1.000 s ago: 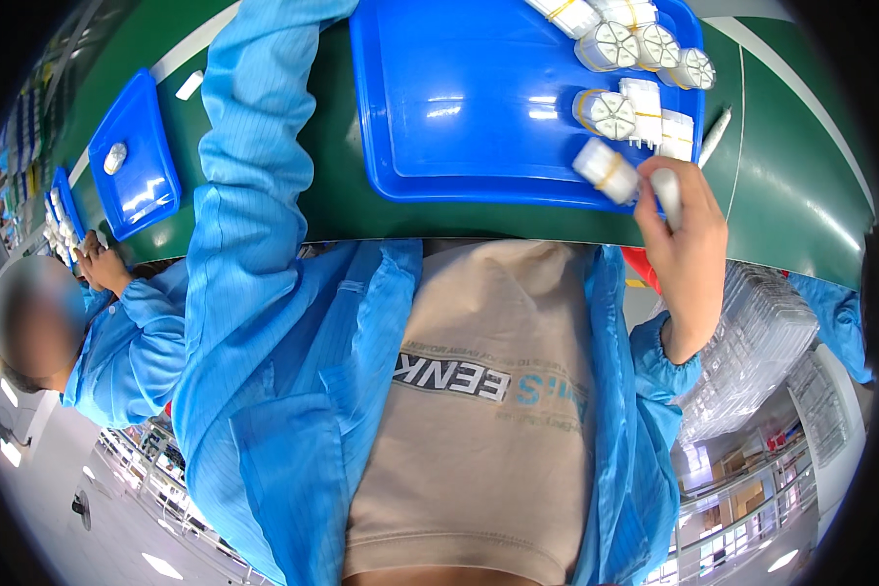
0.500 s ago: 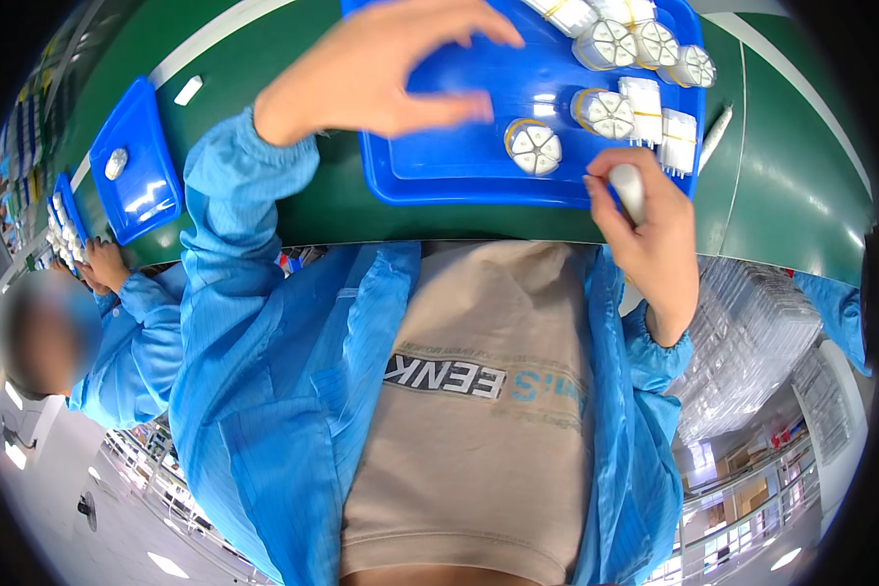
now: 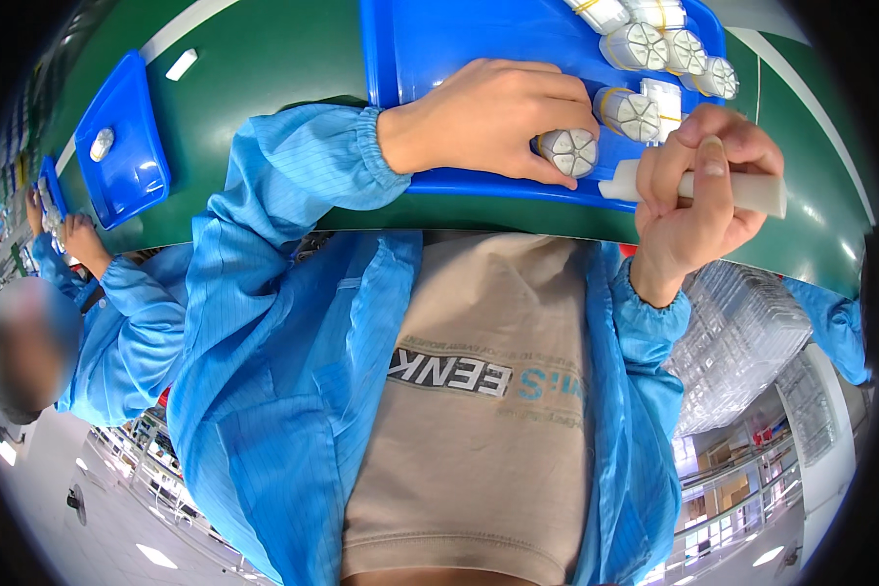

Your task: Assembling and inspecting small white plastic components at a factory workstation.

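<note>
My left hand (image 3: 503,122) reaches into the blue tray (image 3: 439,44), its fingers closed round a bundle of white wedge-shaped pieces (image 3: 570,153) with a round, segmented end. My right hand (image 3: 698,186) sits just right of it, over the tray's near right corner. Its fingers are wrapped round a long white bar-shaped tool (image 3: 760,192) with a thinner tip toward the bundle. Beyond the hands stands another round bundle (image 3: 632,114) with a yellow band, beside a set of white pieces (image 3: 662,101).
More yellow-banded bundles (image 3: 639,46) fill the tray's far right part. On the green table (image 3: 254,68) to the left lie a small white piece (image 3: 181,64) and a second blue tray (image 3: 132,161) holding one white object. A co-worker's hand (image 3: 83,239) works farther left.
My left hand has come down to the right and taken hold of the near bundle. My right hand has turned and risen slightly, bringing the white tool lengthwise into view.
</note>
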Tool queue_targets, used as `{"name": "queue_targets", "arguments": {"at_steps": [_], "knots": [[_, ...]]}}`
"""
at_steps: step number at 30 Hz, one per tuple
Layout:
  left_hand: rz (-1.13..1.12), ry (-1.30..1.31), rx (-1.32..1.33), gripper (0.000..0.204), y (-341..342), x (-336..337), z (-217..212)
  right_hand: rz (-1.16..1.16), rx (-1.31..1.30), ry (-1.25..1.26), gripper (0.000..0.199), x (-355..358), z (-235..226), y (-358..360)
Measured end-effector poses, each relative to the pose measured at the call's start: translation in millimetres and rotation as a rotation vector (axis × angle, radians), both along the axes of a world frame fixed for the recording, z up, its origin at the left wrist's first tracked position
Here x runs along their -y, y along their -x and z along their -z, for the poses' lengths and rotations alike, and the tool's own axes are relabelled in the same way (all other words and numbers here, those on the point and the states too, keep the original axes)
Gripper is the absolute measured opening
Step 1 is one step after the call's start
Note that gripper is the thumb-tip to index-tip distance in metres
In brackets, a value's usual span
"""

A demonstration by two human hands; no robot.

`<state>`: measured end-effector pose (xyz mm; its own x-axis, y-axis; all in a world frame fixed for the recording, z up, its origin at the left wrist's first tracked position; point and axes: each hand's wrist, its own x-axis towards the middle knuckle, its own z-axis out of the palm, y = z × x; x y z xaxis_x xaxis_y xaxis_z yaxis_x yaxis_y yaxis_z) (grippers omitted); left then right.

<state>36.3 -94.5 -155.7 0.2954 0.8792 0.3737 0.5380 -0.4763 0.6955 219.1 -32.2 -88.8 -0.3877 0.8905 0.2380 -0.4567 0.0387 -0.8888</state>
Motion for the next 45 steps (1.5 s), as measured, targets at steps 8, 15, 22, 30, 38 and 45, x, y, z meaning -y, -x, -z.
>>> {"name": "queue_targets", "arguments": {"at_steps": [8,15,22,30,38,45], "knots": [[-0.016,0.051,-0.036,0.042,-0.1,-2.1,0.6,-0.054,-0.088,0.000,0.024,-3.7,4.2,-0.5],[-0.031,0.064,-0.026,0.044,-3.1,-2.0,0.8,0.036,0.099,-0.207,0.033,-1.8,9.6,5.9],[-0.023,0.120,0.008,0.047,-2.7,-3.0,-1.9,0.209,0.349,-0.484,0.040,6.2,7.4,25.6],[0.144,0.183,0.094,0.051,1.3,-6.9,-2.1,0.277,0.292,-0.276,0.028,18.7,12.4,19.1],[0.080,0.277,0.117,0.052,4.2,-3.2,-4.7,0.151,0.112,-0.215,0.043,9.6,0.5,13.9],[0.071,0.231,0.159,0.048,4.6,1.8,-2.3,0.134,0.170,-0.266,0.040,11.4,6.5,18.8]]}}
